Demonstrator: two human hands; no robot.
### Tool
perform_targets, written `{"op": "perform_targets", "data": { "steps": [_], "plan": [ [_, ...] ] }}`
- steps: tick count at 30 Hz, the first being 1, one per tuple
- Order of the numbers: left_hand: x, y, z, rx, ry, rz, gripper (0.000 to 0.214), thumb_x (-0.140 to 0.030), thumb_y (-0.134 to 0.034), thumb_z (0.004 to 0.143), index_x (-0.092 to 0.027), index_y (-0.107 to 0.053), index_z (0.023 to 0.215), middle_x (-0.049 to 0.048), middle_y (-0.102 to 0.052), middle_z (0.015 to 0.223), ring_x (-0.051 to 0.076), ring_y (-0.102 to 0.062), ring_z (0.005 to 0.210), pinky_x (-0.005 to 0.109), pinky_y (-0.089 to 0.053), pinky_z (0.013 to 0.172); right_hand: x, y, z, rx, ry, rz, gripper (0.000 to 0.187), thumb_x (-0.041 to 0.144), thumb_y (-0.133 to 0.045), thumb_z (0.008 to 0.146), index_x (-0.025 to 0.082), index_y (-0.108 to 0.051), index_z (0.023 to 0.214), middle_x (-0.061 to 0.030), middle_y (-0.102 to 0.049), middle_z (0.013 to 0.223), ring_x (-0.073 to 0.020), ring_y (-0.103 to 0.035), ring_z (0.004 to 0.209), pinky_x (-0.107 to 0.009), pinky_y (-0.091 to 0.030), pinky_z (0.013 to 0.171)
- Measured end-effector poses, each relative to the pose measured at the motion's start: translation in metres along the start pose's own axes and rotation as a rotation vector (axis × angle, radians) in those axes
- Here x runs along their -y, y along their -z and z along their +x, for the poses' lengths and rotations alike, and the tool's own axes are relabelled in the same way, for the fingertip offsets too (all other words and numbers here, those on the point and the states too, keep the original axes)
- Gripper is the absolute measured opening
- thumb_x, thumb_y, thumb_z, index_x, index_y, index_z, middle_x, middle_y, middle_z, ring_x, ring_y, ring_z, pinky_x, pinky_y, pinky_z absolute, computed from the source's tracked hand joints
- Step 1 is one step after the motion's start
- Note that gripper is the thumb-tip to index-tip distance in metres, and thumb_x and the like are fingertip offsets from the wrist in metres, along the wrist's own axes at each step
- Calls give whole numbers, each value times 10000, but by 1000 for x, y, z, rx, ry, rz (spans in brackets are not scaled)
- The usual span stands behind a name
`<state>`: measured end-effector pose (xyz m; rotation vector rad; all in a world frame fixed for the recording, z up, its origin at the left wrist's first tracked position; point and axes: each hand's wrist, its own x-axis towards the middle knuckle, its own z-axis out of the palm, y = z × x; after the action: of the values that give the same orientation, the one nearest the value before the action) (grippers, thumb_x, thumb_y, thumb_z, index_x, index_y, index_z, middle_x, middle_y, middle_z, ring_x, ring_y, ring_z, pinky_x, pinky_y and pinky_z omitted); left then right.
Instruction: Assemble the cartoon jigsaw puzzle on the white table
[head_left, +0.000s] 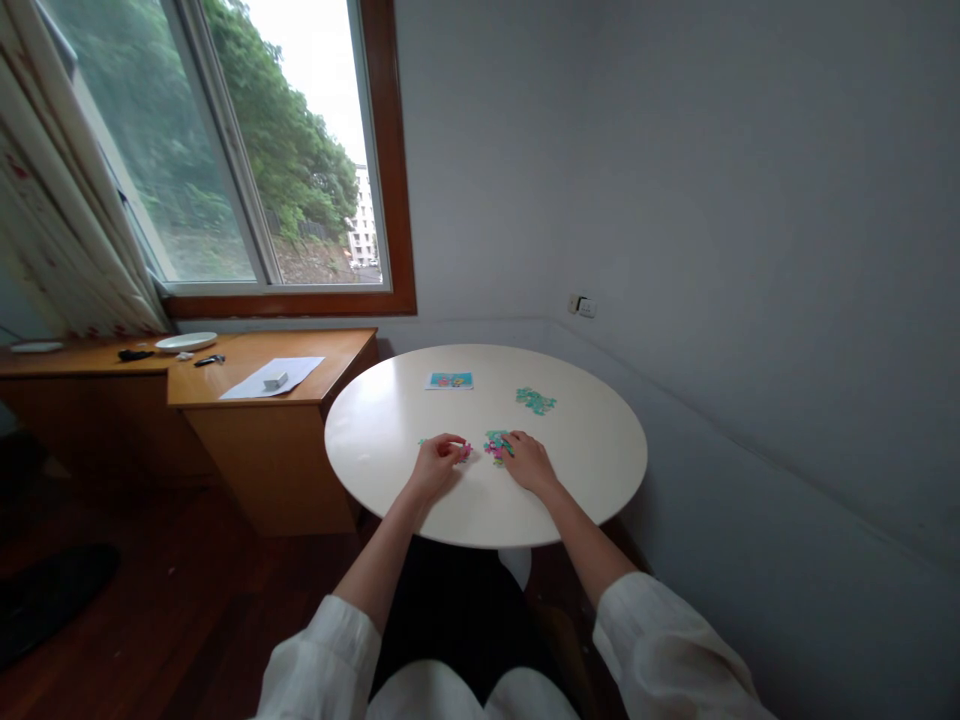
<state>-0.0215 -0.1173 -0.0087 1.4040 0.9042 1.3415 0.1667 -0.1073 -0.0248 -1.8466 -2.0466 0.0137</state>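
Observation:
My left hand [438, 462] rests on the round white table [390, 440], its fingers curled around small pink and green puzzle pieces [465, 451]. My right hand [528, 462] lies beside it, fingertips pressed on a joined cluster of pink and teal puzzle pieces [496, 443]. Farther back on the table lies a loose group of green puzzle pieces [535, 401]. A small printed picture card [449, 380] sits near the table's far edge.
A wooden cabinet [270, 450] stands left of the table, bearing a paper sheet [274, 377] with a small box, a white plate [186, 342] and dark small items. A window is behind it. Grey walls close in at the right, with a socket [583, 306].

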Motion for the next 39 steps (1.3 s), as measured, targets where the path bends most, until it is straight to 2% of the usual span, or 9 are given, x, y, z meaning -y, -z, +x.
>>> {"op": "perform_targets", "data": {
  "steps": [10, 23, 31, 39],
  "plan": [
    [5, 3, 2, 6, -24, 42, 283, -333, -738, 537, -118, -641, 693, -29, -521, 465, 68, -436, 451, 198, -301, 464, 0, -1, 0, 1, -8, 16, 358, 290, -382, 828, 213, -532, 1143, -62, -517, 1186, -173, -455, 1089, -288, -286, 940],
    [1, 1, 1, -25, 32, -60, 288, -294, -800, 433, -135, -598, 563, 18, -622, 546, 114, -550, 530, 240, -414, 543, 0, 0, 0, 5, -7, 15, 365, 288, -375, 832, 220, -522, 1159, -62, -509, 1204, -173, -446, 1107, -288, -281, 944],
    [10, 3, 4, -34, 8, 1, 179, -246, -758, 506, -134, -635, 569, 50, -658, 617, 123, -565, 571, 237, -411, 563, 0, -1, 0, -5, -12, 14, 363, 298, -377, 833, 219, -525, 1155, -62, -511, 1200, -177, -454, 1095, -291, -290, 935],
    [10, 4, 5, -49, 12, 9, 120, -161, -725, 515, -145, -674, 623, 48, -671, 636, 140, -580, 593, 255, -429, 595, -1, -2, 1, -4, -15, 15, 362, 294, -381, 832, 225, -522, 1158, -61, -505, 1210, -176, -446, 1110, -295, -288, 943]
  ]
}}
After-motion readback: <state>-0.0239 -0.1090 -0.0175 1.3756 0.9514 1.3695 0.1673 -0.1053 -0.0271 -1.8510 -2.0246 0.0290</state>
